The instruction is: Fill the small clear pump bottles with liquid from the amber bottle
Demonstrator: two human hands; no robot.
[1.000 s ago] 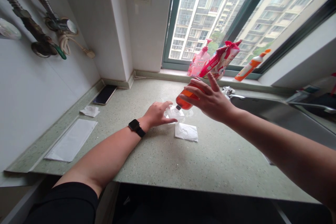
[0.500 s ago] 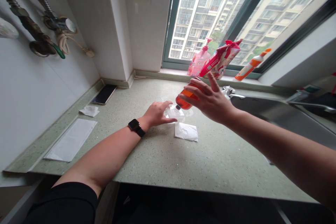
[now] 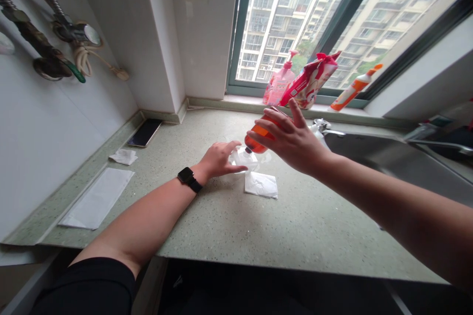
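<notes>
My right hand (image 3: 288,135) is wrapped round an orange-red bottle (image 3: 260,135), tilted so that its dark neck points down to the left. Just under the neck stands a clear, see-through container (image 3: 247,158) on the counter. My left hand (image 3: 221,158) grips this container from its left side, thumb and fingers curved about it. Whether liquid is flowing from the bottle I cannot make out. A folded white tissue (image 3: 261,185) lies on the counter right in front of the container.
Left on the speckled green counter (image 3: 207,226) lie a phone (image 3: 145,133), a crumpled tissue (image 3: 123,156) and a flat white packet (image 3: 96,198). A steel sink (image 3: 354,150) is at right. On the windowsill stand a pink pump bottle (image 3: 280,83), a red bag (image 3: 310,81) and an orange-white bottle (image 3: 354,89).
The whole view has shifted slightly. Both hands keep their holds, and the bottle stays tilted over the clear container with hardly any movement.
</notes>
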